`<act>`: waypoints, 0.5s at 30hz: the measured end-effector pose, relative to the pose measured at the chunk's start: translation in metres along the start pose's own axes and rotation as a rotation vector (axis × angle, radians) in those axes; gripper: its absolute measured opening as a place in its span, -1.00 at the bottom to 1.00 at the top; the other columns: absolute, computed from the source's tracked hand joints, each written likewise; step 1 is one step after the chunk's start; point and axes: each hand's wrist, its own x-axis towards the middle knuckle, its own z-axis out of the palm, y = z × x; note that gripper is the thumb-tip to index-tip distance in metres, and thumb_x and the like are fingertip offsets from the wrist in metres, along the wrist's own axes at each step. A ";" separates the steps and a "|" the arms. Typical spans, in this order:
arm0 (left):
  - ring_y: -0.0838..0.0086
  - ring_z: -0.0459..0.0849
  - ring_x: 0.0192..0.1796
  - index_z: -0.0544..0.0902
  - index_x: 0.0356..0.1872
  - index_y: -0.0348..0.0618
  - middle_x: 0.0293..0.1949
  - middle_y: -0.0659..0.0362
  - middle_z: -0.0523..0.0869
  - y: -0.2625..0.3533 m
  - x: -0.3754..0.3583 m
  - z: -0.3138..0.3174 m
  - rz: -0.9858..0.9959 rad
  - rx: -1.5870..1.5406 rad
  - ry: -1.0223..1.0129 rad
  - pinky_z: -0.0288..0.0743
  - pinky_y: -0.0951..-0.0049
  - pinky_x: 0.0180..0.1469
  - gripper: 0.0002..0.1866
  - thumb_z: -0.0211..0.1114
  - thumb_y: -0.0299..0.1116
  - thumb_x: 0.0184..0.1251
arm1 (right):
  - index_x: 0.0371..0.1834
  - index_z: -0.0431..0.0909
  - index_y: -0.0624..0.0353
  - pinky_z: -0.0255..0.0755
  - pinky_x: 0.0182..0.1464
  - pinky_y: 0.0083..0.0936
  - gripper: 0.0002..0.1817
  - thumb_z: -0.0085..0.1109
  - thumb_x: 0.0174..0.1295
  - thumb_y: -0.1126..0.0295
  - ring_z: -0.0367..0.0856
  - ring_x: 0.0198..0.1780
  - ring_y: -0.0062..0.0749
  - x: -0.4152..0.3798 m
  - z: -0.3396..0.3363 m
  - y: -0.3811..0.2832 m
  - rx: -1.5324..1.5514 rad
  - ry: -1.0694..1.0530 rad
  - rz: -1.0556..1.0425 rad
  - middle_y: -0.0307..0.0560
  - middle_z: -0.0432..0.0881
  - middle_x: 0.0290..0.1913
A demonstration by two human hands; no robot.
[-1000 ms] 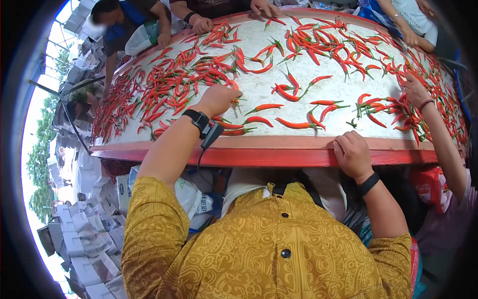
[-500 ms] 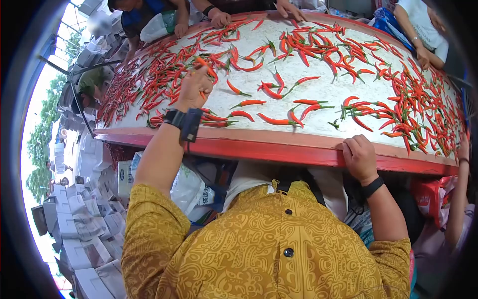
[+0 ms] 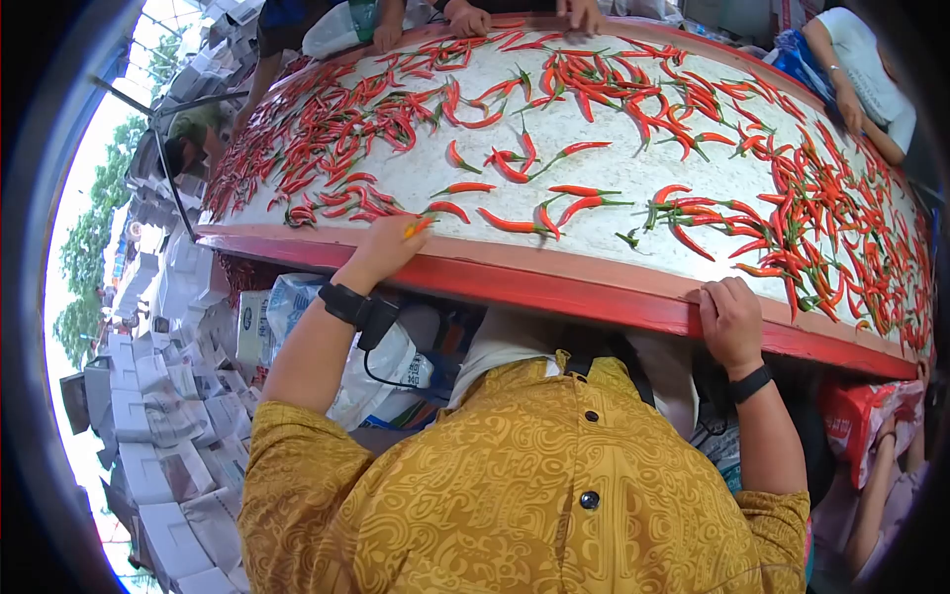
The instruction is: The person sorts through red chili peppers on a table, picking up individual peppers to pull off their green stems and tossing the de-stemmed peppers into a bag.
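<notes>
My left hand (image 3: 388, 249) is closed at the near rim of the table, left of centre. An orange-red chili pepper (image 3: 417, 228) pokes out at its fingertips; the rest of it is hidden by the hand. Just beyond lie more red chili peppers (image 3: 448, 210) with green stems. My right hand (image 3: 732, 322) has its fingers curled over the table's red edge (image 3: 554, 297), below a heap of chilies (image 3: 792, 233). A small green stem piece (image 3: 629, 239) lies on the white tabletop (image 3: 416, 178) between the two hands.
Other people's hands (image 3: 467, 18) rest along the far rim, and a co-worker's arm (image 3: 849, 99) is at the far right. Beside me on the right another person's hand (image 3: 884, 433) touches a red bag (image 3: 856, 416). White plastic bags (image 3: 381, 376) sit under the table; stacked cartons (image 3: 163, 426) stand left.
My left hand has come down from above the chilies to the near rim, with a pepper still in its fingers. My right hand stays on the edge. The view has shifted slightly.
</notes>
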 end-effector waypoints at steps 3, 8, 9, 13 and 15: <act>-0.03 0.65 -0.17 0.61 -0.08 -0.15 -0.29 -0.13 0.68 -0.016 0.006 0.006 -0.096 0.147 0.102 0.49 0.06 -0.14 -0.67 0.16 -0.16 0.27 | -0.45 0.52 0.20 0.37 -0.26 -0.25 -0.93 0.14 0.14 0.46 0.47 -0.35 -0.11 -0.006 -0.006 0.015 -0.005 -0.008 0.005 -0.05 0.48 -0.47; -0.02 0.64 -0.13 0.60 0.00 -0.07 -0.22 -0.11 0.68 0.002 0.050 0.018 -0.070 0.053 0.506 0.50 0.10 -0.08 -0.70 0.12 -0.22 0.32 | -0.45 0.52 0.20 0.37 -0.27 -0.25 -0.93 0.13 0.14 0.46 0.47 -0.35 -0.11 -0.017 -0.022 0.036 -0.016 -0.001 0.008 -0.05 0.47 -0.47; -0.01 0.64 -0.14 0.62 -0.04 -0.09 -0.21 -0.09 0.68 0.033 0.049 0.014 0.007 -0.046 0.344 0.50 0.12 -0.07 -0.71 0.14 -0.22 0.31 | -0.45 0.52 0.20 0.37 -0.28 -0.25 -0.94 0.13 0.13 0.46 0.47 -0.35 -0.11 -0.020 -0.024 0.039 -0.018 0.002 0.010 -0.05 0.47 -0.47; 0.00 0.63 -0.17 0.65 -0.15 -0.14 -0.23 -0.08 0.68 0.119 0.055 0.036 0.236 -0.065 -0.231 0.48 0.16 -0.09 -0.69 0.24 -0.19 0.18 | -0.46 0.51 0.20 0.37 -0.29 -0.25 -0.94 0.14 0.12 0.46 0.47 -0.36 -0.12 -0.027 -0.035 0.059 -0.035 0.001 -0.002 -0.05 0.46 -0.48; 0.00 0.64 -0.18 0.65 -0.16 -0.14 -0.27 -0.11 0.68 0.149 0.057 0.049 0.340 -0.156 -0.226 0.49 0.14 -0.10 -0.67 0.25 -0.14 0.16 | -0.47 0.51 0.20 0.37 -0.29 -0.25 -0.94 0.14 0.11 0.47 0.47 -0.37 -0.12 -0.032 -0.039 0.069 -0.023 0.017 -0.012 -0.06 0.46 -0.49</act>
